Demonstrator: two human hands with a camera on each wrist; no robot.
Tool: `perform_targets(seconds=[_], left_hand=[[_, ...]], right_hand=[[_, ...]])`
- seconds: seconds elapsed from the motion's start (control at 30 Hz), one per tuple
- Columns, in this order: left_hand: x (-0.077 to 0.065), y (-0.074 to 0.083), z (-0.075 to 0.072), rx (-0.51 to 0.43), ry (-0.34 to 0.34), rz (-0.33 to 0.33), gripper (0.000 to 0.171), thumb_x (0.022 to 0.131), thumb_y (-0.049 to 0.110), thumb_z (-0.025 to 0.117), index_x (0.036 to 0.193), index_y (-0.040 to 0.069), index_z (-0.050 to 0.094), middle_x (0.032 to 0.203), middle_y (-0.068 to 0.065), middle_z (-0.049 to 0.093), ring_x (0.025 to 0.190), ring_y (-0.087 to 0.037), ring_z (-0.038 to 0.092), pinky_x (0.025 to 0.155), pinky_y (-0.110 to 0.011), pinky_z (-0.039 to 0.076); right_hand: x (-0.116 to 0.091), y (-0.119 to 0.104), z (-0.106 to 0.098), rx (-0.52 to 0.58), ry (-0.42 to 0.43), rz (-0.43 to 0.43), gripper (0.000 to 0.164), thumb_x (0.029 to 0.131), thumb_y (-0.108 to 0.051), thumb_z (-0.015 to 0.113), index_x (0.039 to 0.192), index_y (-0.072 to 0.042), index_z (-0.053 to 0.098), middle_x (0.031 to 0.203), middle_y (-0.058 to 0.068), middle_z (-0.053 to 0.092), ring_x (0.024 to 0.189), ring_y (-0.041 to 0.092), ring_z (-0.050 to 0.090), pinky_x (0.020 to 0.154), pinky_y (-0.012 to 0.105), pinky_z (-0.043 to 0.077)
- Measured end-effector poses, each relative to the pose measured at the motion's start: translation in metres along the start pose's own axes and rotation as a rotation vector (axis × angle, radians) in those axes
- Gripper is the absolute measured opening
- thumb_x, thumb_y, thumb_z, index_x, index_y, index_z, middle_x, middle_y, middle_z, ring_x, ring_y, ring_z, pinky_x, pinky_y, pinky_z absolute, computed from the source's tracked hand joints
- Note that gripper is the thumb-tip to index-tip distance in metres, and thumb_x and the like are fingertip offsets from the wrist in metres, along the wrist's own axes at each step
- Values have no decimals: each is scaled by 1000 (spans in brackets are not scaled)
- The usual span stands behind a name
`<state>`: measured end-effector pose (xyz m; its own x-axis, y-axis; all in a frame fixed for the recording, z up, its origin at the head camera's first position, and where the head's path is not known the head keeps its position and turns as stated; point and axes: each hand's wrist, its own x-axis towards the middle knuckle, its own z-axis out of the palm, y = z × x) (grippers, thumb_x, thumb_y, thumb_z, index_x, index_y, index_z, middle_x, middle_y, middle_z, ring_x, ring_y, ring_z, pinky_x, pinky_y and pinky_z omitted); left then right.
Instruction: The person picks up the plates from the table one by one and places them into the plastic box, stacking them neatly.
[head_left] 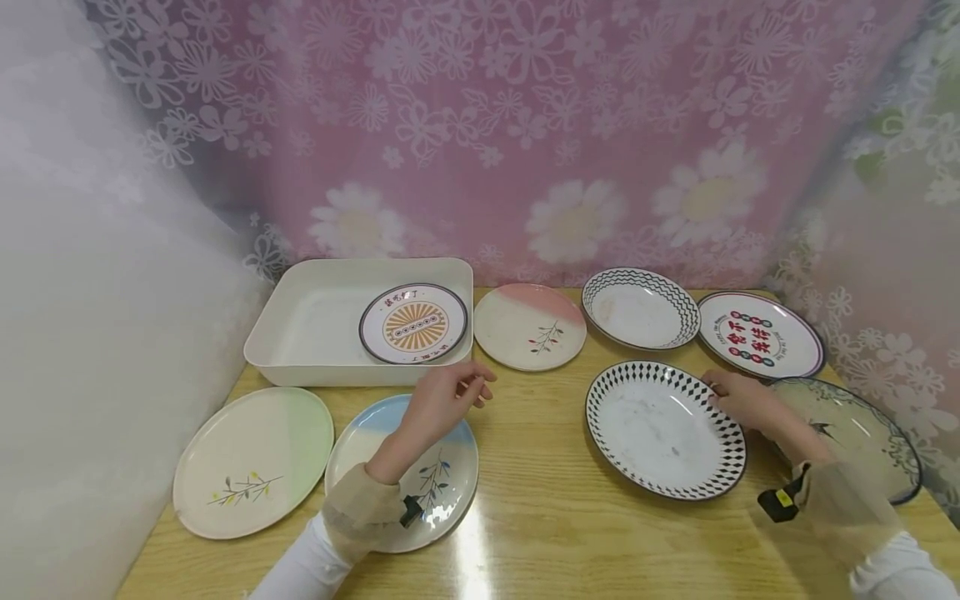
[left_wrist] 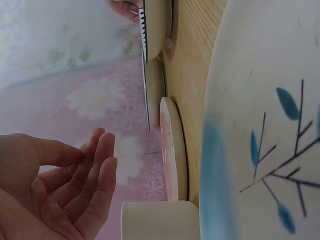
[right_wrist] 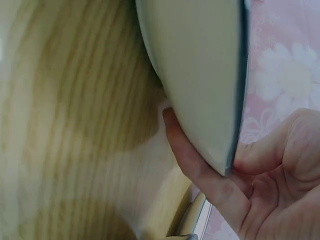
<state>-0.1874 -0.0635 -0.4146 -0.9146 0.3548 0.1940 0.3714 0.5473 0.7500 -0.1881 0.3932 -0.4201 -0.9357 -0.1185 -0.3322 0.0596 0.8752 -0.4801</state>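
Note:
My right hand [head_left: 750,404] pinches the right rim of a deep white plate with a black diamond border [head_left: 652,433]. In the right wrist view, a finger lies along the underside of this plate [right_wrist: 200,75] and the thumb is at its rim. The plate's near side looks slightly raised above the wood. My left hand [head_left: 446,396] hovers over the blue-edged plate with a leaf sprig [head_left: 378,437], fingers loosely bent. Nothing is between those fingers in the left wrist view.
A white bin [head_left: 300,375] at back left holds a sunburst-patterned plate [head_left: 415,325]. A green-edged plate [head_left: 240,450] lies front left, a pink-edged plate [head_left: 517,329] at centre back. A wavy-rimmed bowl [head_left: 637,312], a red-lettered plate [head_left: 795,342] and a bird-patterned plate [head_left: 862,442] stand right.

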Motion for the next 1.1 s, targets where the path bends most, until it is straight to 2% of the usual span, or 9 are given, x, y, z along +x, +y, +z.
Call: perform_targets(seconds=[0.13, 0.27, 0.47, 0.5, 0.67, 0.77, 0.87, 1.0, 1.1], left_hand=[[-2, -1, 2, -13, -6, 20, 17, 101, 7, 58, 108, 8, 74, 82, 1, 75, 70, -10, 71, 58, -21, 53], [-4, 0, 5, -6, -14, 18, 17, 101, 8, 58, 110, 8, 73, 83, 0, 75, 70, -11, 72, 58, -21, 51], [-6, 2, 7, -12, -28, 7, 18, 102, 9, 58, 113, 8, 73, 85, -1, 76, 73, -18, 74, 59, -22, 50], [-6, 3, 8, -18, -32, 6, 19, 102, 9, 58, 114, 7, 72, 85, -1, 76, 74, -19, 74, 59, -22, 50], [-7, 3, 14, -41, -53, 5, 20, 102, 8, 57, 116, 7, 71, 86, -2, 76, 75, -21, 74, 60, -22, 51], [-7, 2, 20, -57, -73, 6, 20, 103, 10, 57, 117, 6, 70, 87, -3, 76, 75, -21, 74, 61, -22, 54], [-6, 4, 25, -182, -128, -29, 24, 106, 15, 54, 122, 3, 68, 92, -8, 76, 77, -22, 75, 66, -29, 60], [-3, 9, 29, -446, -212, -120, 36, 110, 25, 47, 130, -1, 62, 101, -21, 73, 83, -28, 75, 74, -45, 62], [-1, 13, 29, -560, -225, -170, 45, 111, 33, 41, 133, -2, 58, 107, -26, 71, 87, -33, 75, 77, -52, 61]], right_hand=[[-1, 2, 4, 16, 18, 5, 32, 100, -1, 48, 127, 16, 47, 115, 39, 57, 87, 32, 60, 64, 35, 50], [-2, -1, 6, 2, 35, 16, 36, 100, -2, 48, 130, 19, 45, 125, 45, 50, 96, 39, 57, 71, 38, 50], [-6, -16, 7, 25, 50, -12, 38, 102, -2, 47, 131, 22, 43, 129, 47, 47, 114, 55, 53, 93, 61, 47], [-7, -20, 6, 32, 48, -25, 37, 102, -1, 46, 130, 22, 43, 128, 47, 49, 114, 55, 54, 93, 61, 48], [-10, -39, 7, 96, 43, -62, 35, 104, -1, 43, 130, 23, 42, 123, 45, 53, 102, 45, 63, 80, 47, 57], [-11, -50, 9, 142, 37, -64, 40, 105, -2, 40, 135, 25, 38, 127, 47, 49, 106, 47, 62, 80, 46, 57], [-11, -62, 10, 181, 32, -72, 44, 106, -4, 38, 138, 25, 34, 129, 46, 47, 108, 47, 61, 81, 46, 57], [-10, -78, 13, 232, 39, -110, 44, 106, -4, 38, 139, 25, 34, 125, 43, 51, 100, 37, 64, 76, 40, 58], [-9, -90, 14, 272, 39, -134, 43, 107, -3, 37, 140, 24, 33, 124, 42, 52, 97, 34, 66, 73, 38, 59]])
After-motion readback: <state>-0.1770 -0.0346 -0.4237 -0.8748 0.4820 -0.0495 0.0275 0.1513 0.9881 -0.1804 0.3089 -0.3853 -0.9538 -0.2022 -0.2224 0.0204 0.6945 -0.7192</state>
